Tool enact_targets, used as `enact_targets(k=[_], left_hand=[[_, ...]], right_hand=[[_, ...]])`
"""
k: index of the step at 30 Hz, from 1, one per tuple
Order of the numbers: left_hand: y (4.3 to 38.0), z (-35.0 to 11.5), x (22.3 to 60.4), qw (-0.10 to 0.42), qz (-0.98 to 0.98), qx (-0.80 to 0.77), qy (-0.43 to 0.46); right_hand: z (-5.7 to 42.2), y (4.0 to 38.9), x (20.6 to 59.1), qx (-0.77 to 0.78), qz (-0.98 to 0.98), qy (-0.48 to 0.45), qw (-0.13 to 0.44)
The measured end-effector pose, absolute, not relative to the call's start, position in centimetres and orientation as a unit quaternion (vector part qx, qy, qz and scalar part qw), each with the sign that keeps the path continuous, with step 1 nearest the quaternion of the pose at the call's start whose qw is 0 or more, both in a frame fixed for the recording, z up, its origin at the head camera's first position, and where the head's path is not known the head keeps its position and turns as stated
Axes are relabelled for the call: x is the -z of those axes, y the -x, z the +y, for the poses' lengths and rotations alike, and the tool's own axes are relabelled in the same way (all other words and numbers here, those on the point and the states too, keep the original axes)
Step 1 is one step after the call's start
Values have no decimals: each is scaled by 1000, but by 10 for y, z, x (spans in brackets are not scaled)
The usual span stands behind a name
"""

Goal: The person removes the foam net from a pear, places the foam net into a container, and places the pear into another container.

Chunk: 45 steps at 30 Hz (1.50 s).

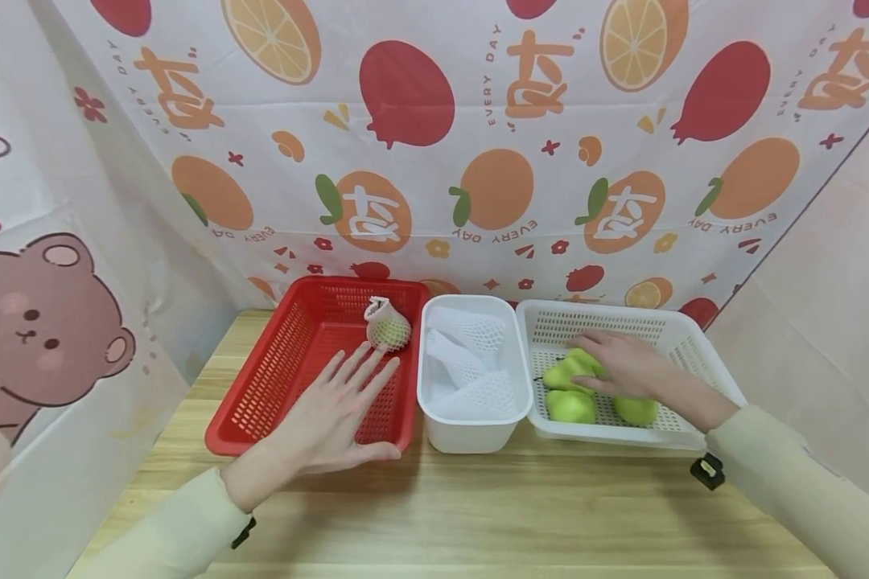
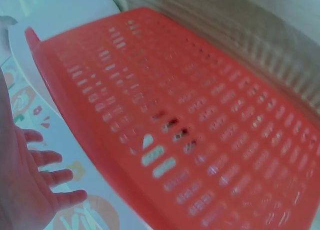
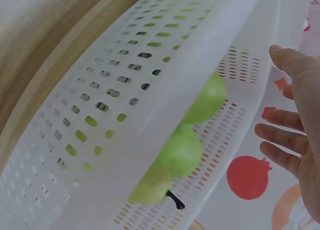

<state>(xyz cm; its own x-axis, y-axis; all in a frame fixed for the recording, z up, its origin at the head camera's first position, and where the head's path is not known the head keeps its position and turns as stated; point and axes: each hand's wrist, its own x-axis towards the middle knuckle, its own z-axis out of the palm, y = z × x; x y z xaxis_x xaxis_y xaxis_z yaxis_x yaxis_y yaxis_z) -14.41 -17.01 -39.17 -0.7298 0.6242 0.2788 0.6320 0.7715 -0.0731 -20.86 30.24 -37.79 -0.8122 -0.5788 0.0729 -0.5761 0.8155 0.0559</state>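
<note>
My left hand (image 1: pixel 333 414) hovers over the red basket (image 1: pixel 253 386), fingers straight and spread, holding nothing. Beyond its fingertips a pear in a white foam net (image 1: pixel 389 331) lies in that basket. My right hand (image 1: pixel 633 370) is above the white basket (image 1: pixel 702 362), partly covering the green pears (image 1: pixel 570 408) there. In the right wrist view, its fingers (image 3: pixel 280 135) are loosely extended with a gap between them and the pears (image 3: pixel 181 150). The left wrist view shows the left hand (image 2: pixel 30 185) beside the red basket's rim, its fingers apart.
Between the two baskets stands a white bin (image 1: pixel 474 434) holding several white foam nets (image 1: pixel 485 394). All three containers sit side by side on a wooden table (image 1: pixel 492 515). A fruit-print cloth (image 1: pixel 434 193) hangs right behind them.
</note>
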Motion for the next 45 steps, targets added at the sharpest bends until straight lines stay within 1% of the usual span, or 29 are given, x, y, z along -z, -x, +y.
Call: enact_targets(k=[7,10,22,28,37,45], left_hand=[[155,-177,383,119,-938,0,326],[161,-180,379,111,-940,1,323],[190,-189,367,97,-937,-12,334],[210,-195,361,72,-942,7,329],[244,-206,360,34,-959,-1,281],[277,-209,366,45,-963,-8,266]], right_hand=[[304,187,368,-8,-956,-285,74],[303,177,366,-12,-953,-288,96],[295,147,374,-15,-942,-292,163],[294,133,381,-18,-941,-287,181],[286,112,393,-48,-925,-301,227],[284,103,403,-57,-913,-316,251]])
